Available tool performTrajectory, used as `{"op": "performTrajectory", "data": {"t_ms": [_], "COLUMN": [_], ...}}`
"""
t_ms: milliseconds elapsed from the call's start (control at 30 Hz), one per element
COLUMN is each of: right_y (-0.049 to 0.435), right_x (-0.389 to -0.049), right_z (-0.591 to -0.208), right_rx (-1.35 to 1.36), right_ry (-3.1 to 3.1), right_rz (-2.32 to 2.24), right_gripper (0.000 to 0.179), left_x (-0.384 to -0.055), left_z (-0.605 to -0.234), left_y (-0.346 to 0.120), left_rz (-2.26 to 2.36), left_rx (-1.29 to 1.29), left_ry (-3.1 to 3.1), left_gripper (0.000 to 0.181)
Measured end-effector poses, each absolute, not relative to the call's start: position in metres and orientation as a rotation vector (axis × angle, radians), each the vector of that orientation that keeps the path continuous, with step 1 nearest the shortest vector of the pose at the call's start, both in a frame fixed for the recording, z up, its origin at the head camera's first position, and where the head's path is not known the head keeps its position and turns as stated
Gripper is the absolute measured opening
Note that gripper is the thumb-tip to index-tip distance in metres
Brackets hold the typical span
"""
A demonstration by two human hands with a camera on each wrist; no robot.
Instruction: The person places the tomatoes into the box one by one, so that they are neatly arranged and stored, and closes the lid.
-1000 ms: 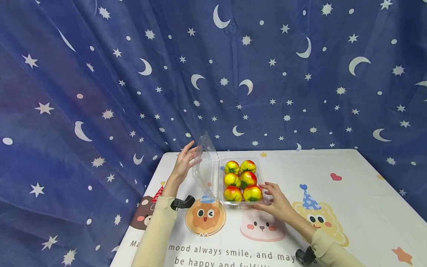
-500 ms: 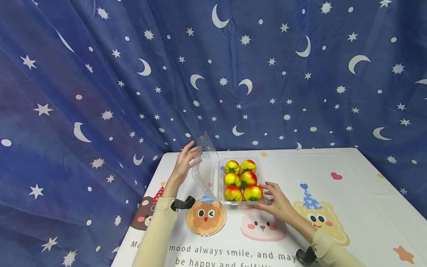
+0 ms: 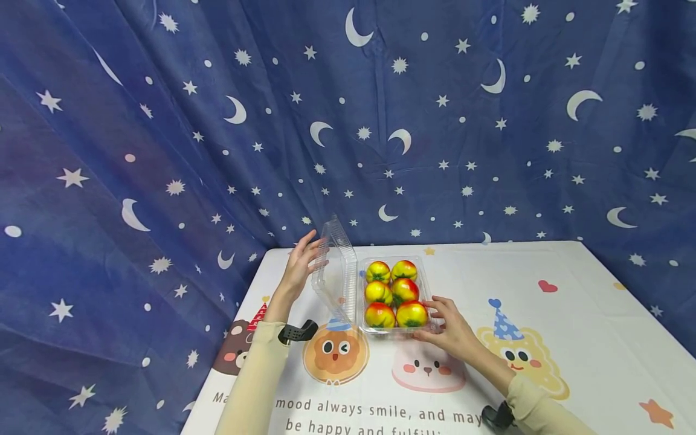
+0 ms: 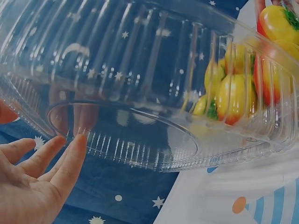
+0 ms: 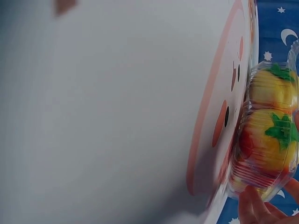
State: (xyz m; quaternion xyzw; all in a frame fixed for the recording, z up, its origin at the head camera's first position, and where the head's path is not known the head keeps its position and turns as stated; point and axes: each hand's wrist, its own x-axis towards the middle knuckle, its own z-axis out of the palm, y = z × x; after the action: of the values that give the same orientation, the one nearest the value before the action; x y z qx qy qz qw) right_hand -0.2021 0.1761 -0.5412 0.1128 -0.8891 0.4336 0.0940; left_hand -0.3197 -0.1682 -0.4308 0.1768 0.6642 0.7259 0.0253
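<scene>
A clear plastic clamshell container (image 3: 426, 284) stands on the table with its ribbed lid (image 3: 341, 266) raised on the left. Two columns of round yellow-and-red fruits (image 3: 405, 291) with green leafy calyxes fill its base. My left hand (image 3: 296, 269) is at the outer face of the lid, fingers extended, fingertips right at the plastic in the left wrist view. At the front right corner, my right hand (image 3: 450, 329) holds the base, thumb at the front and fingers along the right side. In the right wrist view, the fingertips (image 5: 252, 205) lie against the ribbed wall.
A white tablecloth (image 3: 505, 272) with cartoon prints and lettering covers the table. Behind it and on the left hangs a dark blue curtain (image 3: 435, 199) with moons and stars. Black wrist cameras (image 3: 298, 331) are strapped to both forearms.
</scene>
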Motion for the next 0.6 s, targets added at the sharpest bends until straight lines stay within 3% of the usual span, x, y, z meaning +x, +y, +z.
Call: {"op": "performTrajectory", "data": {"t_ms": [600], "right_y": [0.1770], "right_x": [-0.2024], "right_z": [-0.5446], "right_rx": [0.370], "right_ry": [-2.586], "right_rz": [1.297], "right_gripper": [0.074], "left_x": [-0.3187], "left_z": [-0.4341], "left_y": [-0.1658], "left_rz": [2.267], "left_rx": [0.516], "left_ry": [2.059], "left_gripper": [0.058]}}
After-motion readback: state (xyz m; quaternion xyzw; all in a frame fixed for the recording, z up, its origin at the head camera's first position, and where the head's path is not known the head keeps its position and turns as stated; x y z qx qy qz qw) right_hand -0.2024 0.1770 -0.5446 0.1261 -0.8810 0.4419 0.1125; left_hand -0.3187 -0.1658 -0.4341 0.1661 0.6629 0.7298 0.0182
